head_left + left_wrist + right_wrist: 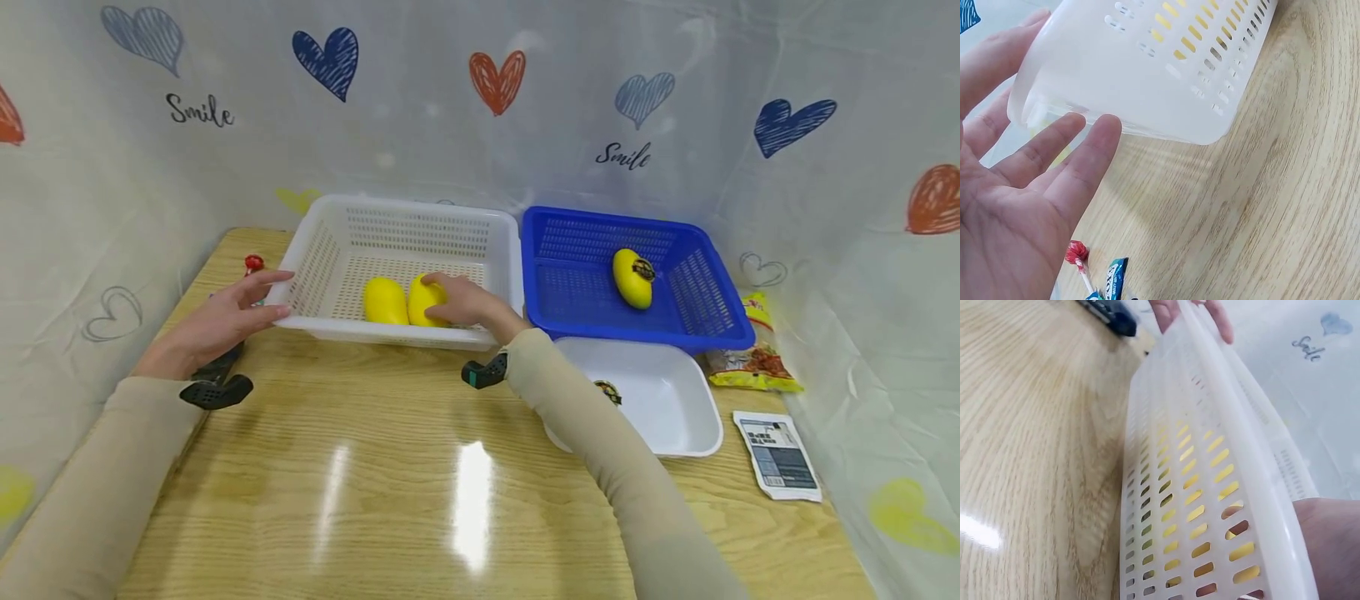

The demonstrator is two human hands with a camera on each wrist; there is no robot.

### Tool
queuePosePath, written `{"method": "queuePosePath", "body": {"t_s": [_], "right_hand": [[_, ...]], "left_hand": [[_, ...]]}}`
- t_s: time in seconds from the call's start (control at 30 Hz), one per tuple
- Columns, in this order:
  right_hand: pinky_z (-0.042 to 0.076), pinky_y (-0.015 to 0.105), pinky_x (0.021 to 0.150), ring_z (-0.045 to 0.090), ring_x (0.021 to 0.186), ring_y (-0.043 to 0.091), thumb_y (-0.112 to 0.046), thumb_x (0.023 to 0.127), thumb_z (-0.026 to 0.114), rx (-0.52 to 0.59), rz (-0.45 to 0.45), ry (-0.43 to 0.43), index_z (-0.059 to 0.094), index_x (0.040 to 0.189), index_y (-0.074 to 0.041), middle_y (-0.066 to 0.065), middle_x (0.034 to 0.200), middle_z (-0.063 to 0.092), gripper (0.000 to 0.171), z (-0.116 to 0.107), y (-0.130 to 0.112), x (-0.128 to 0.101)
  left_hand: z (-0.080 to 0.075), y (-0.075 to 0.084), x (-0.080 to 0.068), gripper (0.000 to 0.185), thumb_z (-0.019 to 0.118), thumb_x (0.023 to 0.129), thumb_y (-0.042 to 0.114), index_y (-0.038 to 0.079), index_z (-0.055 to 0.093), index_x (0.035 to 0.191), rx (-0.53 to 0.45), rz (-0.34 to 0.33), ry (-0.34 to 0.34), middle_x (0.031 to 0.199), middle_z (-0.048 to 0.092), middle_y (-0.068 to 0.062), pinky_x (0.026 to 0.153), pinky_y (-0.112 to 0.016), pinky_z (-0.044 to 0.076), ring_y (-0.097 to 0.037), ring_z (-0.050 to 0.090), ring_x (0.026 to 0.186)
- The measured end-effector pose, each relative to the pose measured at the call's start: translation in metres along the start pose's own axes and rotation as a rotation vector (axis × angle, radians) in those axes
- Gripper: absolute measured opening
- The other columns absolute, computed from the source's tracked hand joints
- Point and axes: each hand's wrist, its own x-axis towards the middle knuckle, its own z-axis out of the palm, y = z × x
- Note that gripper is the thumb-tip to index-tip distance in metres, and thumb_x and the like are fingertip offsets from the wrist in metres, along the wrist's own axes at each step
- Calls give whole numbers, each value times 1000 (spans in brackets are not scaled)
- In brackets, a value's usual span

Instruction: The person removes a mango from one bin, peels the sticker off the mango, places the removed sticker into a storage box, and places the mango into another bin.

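On the wooden desk (390, 467), a white slotted basket (352, 242) sits at the far left, with a blue basket (570, 292) just beside it on the right. The right hand (467, 302) reaches over the near rim of the white basket and curls its fingers round a yellow mango (423, 300), which lies on the basket floor touching a second yellow mango (385, 301) to its left. The left hand (225, 317) rests with straight, spread fingers against the left near corner of the white basket, gripping nothing; the left wrist view shows the fingertips (1107, 128) touching the basket's wall. A third mango (632, 278), bearing a dark sticker, lies in the blue basket. Near the blue basket stands a white tub (675, 400), partly hidden by the right sleeve. A yellow snack packet (753, 354) and a white printed sachet (777, 455) lie at the desk's right edge, and a red lollipop (1076, 253) lies by the left hand.
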Motion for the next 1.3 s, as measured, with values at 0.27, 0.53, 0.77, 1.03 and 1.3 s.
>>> {"method": "queuePosePath", "body": {"t_s": [0.27, 0.53, 0.77, 1.03, 1.3], "right_hand": [[30, 42, 112, 40, 137, 26, -26, 99, 57, -19, -49, 27, 34, 153, -18, 7, 155, 35, 60, -3, -4, -13], [49, 39, 94, 57, 120, 22, -28, 102, 54, 182, -119, 226, 44, 147, -14, 3, 149, 44, 48, -25, 18, -88], [44, 45, 100, 54, 122, 25, -37, 100, 55, 275, -1, 432, 51, 140, -13, 6, 140, 53, 46, -56, 78, -159], [34, 54, 107, 42, 131, 36, -40, 102, 49, 207, 246, 549, 42, 146, -6, 18, 143, 46, 56, -103, 174, -171], [22, 61, 110, 25, 138, 47, -38, 103, 47, 166, 390, 329, 13, 155, 2, 31, 153, 25, 73, -123, 221, -157]], "left_hand": [[-1, 0, -1, 65, 59, 100, 28, 21, 25, 155, 63, -2, -1, 152, 30, -11, 88, -20, 47, -4, 51, 113], [1, 0, -2, 64, 56, 101, 29, 20, 24, 155, 129, 28, 19, 154, 25, -11, 85, -14, 44, -6, 47, 118], [2, 0, -4, 70, 60, 99, 33, 21, 21, 157, 227, 12, 46, 157, 19, -10, 80, -11, 41, -30, 36, 133], [3, 0, -6, 71, 61, 97, 36, 22, 24, 156, 236, 17, 58, 155, 23, -10, 80, -13, 42, -32, 40, 132], [3, -2, -5, 71, 62, 97, 36, 24, 24, 156, 216, 22, 53, 156, 22, -9, 82, -15, 43, -26, 41, 131]]}}
